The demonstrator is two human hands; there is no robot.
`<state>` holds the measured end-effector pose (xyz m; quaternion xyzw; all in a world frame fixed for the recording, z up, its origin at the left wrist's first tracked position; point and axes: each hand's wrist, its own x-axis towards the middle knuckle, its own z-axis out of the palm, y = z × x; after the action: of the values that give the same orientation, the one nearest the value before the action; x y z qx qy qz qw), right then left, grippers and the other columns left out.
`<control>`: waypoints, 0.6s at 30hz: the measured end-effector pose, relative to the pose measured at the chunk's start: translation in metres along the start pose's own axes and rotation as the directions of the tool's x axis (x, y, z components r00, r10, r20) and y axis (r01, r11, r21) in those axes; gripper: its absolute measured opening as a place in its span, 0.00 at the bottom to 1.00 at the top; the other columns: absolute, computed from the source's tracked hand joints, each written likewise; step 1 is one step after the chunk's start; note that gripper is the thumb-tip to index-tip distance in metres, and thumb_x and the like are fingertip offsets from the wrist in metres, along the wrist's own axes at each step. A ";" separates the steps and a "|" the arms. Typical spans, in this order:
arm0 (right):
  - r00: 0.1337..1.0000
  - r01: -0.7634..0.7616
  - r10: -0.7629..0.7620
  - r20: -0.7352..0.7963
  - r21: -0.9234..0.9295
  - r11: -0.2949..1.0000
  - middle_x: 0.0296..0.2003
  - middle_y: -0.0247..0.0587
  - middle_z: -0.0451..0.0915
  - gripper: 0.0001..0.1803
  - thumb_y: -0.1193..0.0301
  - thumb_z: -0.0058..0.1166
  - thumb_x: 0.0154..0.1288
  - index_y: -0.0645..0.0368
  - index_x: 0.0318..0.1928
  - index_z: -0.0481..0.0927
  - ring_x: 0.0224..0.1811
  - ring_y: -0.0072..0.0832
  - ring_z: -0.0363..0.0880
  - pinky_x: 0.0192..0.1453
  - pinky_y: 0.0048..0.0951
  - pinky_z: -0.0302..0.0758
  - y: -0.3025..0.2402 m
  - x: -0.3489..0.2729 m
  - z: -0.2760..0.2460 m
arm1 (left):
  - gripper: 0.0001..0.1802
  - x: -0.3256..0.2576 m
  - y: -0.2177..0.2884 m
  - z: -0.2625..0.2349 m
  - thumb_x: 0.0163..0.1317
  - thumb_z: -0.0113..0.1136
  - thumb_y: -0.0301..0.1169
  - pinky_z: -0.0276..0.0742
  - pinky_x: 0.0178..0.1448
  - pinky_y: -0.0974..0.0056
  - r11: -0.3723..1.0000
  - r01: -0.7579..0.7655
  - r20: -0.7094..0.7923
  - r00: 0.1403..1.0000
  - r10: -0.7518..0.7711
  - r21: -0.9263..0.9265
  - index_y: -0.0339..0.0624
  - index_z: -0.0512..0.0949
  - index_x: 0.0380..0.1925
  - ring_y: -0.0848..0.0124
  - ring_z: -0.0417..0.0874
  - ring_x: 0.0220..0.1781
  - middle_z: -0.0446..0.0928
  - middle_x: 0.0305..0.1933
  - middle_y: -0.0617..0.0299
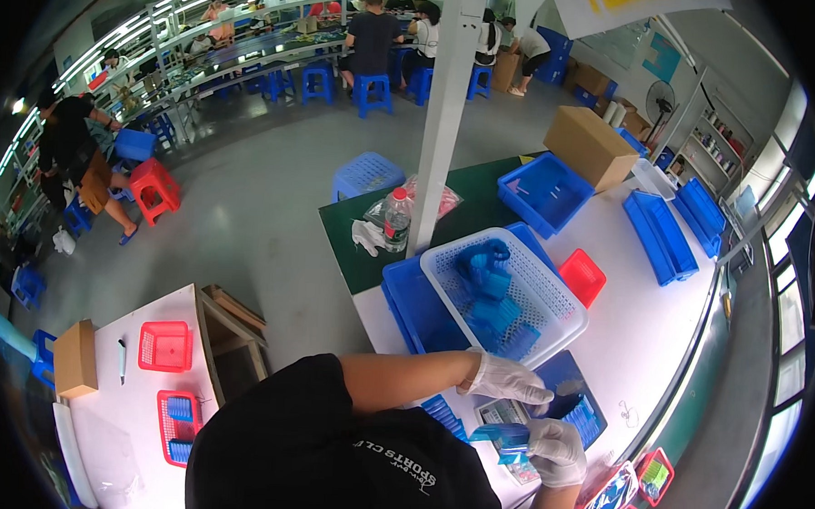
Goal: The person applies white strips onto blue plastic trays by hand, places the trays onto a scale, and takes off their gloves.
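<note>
My right hand (557, 452), in a white glove, is closed round a small bundle of shiny blue packets (507, 438) above the white table. My left hand (509, 381), also gloved, reaches across just above it, its fingers stretched out to the right and nothing visible in them. Under and beyond both hands lies a dark blue tray (568, 371) with a stack of blue packets (584, 420) in it. A flat grey device (499, 411) sits partly hidden between the hands. More blue packets (444, 416) lie beside my left forearm.
A white perforated basket (559, 327) of blue packets stands just ahead, over blue bins (404, 300). Beyond are a metal post (445, 120), a bottle (396, 219), a red tray (582, 277) and a cardboard box (590, 146). Red baskets (165, 346) occupy the left table.
</note>
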<state>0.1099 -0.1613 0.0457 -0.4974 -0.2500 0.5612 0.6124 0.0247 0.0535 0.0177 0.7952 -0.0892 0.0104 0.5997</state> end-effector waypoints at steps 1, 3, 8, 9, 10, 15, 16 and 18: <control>1.000 0.001 -0.001 -0.009 -0.002 1.000 0.19 0.37 0.73 0.11 0.72 0.66 0.47 0.67 0.22 0.77 0.18 0.21 0.67 0.23 0.21 0.59 -0.002 0.000 0.002 | 0.41 0.003 -0.001 0.000 0.62 0.39 0.68 0.68 0.56 0.61 0.988 0.153 0.267 0.953 -0.146 -0.007 0.38 0.79 0.43 0.61 0.79 0.48 0.79 0.40 0.51; 0.998 -0.039 0.042 0.046 -0.075 0.996 0.19 0.36 0.73 0.13 0.71 0.67 0.47 0.67 0.21 0.77 0.17 0.20 0.66 0.22 0.20 0.58 -0.002 0.002 0.003 | 0.47 0.008 -0.011 0.004 0.58 0.36 0.73 0.68 0.54 0.61 0.990 0.129 0.326 0.935 -0.142 0.061 0.37 0.79 0.44 0.64 0.78 0.47 0.79 0.38 0.53; 0.986 -0.165 0.160 -0.041 -0.191 0.968 0.18 0.37 0.74 0.14 0.69 0.68 0.46 0.68 0.23 0.79 0.16 0.19 0.67 0.21 0.19 0.58 -0.011 -0.003 0.000 | 0.40 0.000 -0.022 0.014 0.61 0.48 0.64 0.68 0.58 0.59 0.988 0.129 0.454 0.887 -0.079 -0.079 0.32 0.75 0.48 0.64 0.76 0.52 0.79 0.49 0.53; 0.986 -0.165 0.161 -0.036 -0.177 0.970 0.17 0.38 0.74 0.14 0.70 0.68 0.46 0.69 0.24 0.79 0.15 0.19 0.67 0.20 0.19 0.58 -0.014 -0.003 0.000 | 0.39 -0.002 -0.021 0.016 0.61 0.51 0.62 0.68 0.59 0.59 0.969 0.176 0.479 0.875 -0.074 -0.173 0.33 0.75 0.49 0.65 0.76 0.54 0.78 0.50 0.54; 0.986 -0.165 0.162 -0.029 -0.163 0.973 0.17 0.38 0.74 0.14 0.70 0.68 0.46 0.69 0.24 0.79 0.14 0.19 0.66 0.20 0.19 0.58 -0.015 -0.003 0.000 | 0.39 -0.004 -0.021 0.019 0.61 0.51 0.62 0.68 0.59 0.59 0.968 0.176 0.475 0.877 -0.073 -0.176 0.33 0.75 0.49 0.65 0.76 0.54 0.78 0.50 0.54; 0.989 -0.135 0.145 0.027 -0.230 0.964 0.19 0.39 0.76 0.12 0.71 0.67 0.47 0.69 0.23 0.79 0.20 0.23 0.72 0.26 0.20 0.64 -0.013 0.004 -0.006 | 0.21 -0.011 -0.005 0.017 0.59 0.64 0.47 0.70 0.48 0.66 0.838 0.368 0.460 0.873 -0.162 -0.403 0.39 0.81 0.40 0.76 0.77 0.41 0.79 0.35 0.68; 0.992 -0.087 0.108 0.062 -0.277 0.957 0.20 0.40 0.76 0.12 0.72 0.66 0.48 0.69 0.23 0.79 0.25 0.26 0.75 0.30 0.21 0.68 -0.013 0.007 -0.007 | 0.21 -0.012 -0.002 0.015 0.59 0.64 0.47 0.70 0.48 0.66 0.838 0.365 0.455 0.876 -0.162 -0.405 0.39 0.81 0.40 0.76 0.77 0.41 0.79 0.35 0.68; 0.993 0.046 -0.013 0.120 -0.275 0.960 0.25 0.44 0.78 0.12 0.72 0.67 0.47 0.69 0.23 0.80 0.31 0.30 0.77 0.36 0.25 0.71 -0.004 0.005 -0.018 | 0.17 -0.015 0.003 0.010 0.59 0.65 0.44 0.68 0.40 0.69 0.855 0.361 0.421 0.887 -0.191 -0.372 0.41 0.81 0.35 0.80 0.73 0.34 0.76 0.29 0.72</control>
<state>0.1290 -0.1621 0.0412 -0.5406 -0.3691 0.5398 0.5294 0.0086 0.0455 0.0159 0.6307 -0.0831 -0.2471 0.7309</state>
